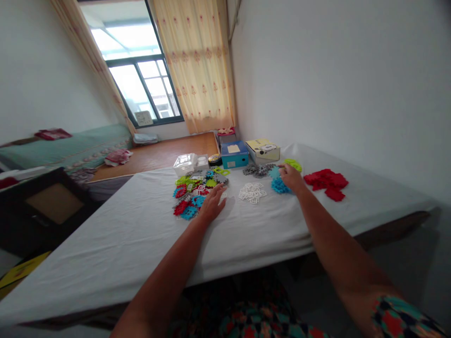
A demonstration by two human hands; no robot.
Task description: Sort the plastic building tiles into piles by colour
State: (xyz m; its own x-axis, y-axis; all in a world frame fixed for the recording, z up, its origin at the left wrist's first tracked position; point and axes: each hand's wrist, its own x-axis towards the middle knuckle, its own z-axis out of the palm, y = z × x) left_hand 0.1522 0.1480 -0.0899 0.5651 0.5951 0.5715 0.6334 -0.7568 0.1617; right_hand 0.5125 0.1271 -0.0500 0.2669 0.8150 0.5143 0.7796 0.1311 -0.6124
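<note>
My left hand rests at the right edge of a mixed pile of plastic gear pieces in red, blue, green, grey and white. Its fingers are stretched out and hold nothing I can see. My right hand reaches over the blue gear pieces, its fingers closed at a light-blue piece. Between my hands lies a heap of small white square frames. Behind it are grey gear pieces. Green pieces lie just beyond my right hand, and red pieces to its right.
At the table's back stand a clear plastic container, a round dark tin, a blue box and a yellow box. A white cloth covers the table. The wall runs along the right.
</note>
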